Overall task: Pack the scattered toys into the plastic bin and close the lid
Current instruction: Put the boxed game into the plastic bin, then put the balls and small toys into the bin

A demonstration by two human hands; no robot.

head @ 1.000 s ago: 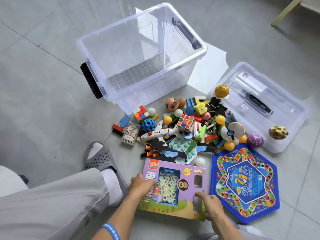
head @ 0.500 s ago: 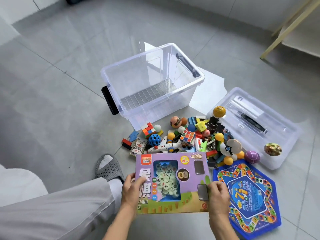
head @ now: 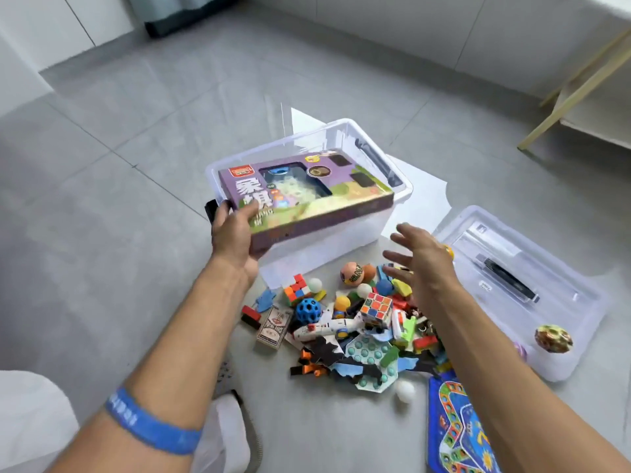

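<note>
Over the clear plastic bin (head: pixel 382 220) at the centre of the frame, the purple game box (head: pixel 304 196) sits tilted across the opening, its far edge down inside the rim. The left hand (head: pixel 234 230) has its grip on the box's near left corner, thumb on top and fingers curled underneath. The right hand (head: pixel 421 264) hovers right of the bin, fingers spread wide and holding nothing, above the toy pile (head: pixel 358 322) on the floor. That pile lies just below the bin: cubes, balls, a toy plane, foam pieces. The lid (head: pixel 522 288) rests upside down at right, with a speckled ball (head: pixel 553 339) on it. A blue game board (head: pixel 461 428) lies at the lower right edge.
</note>
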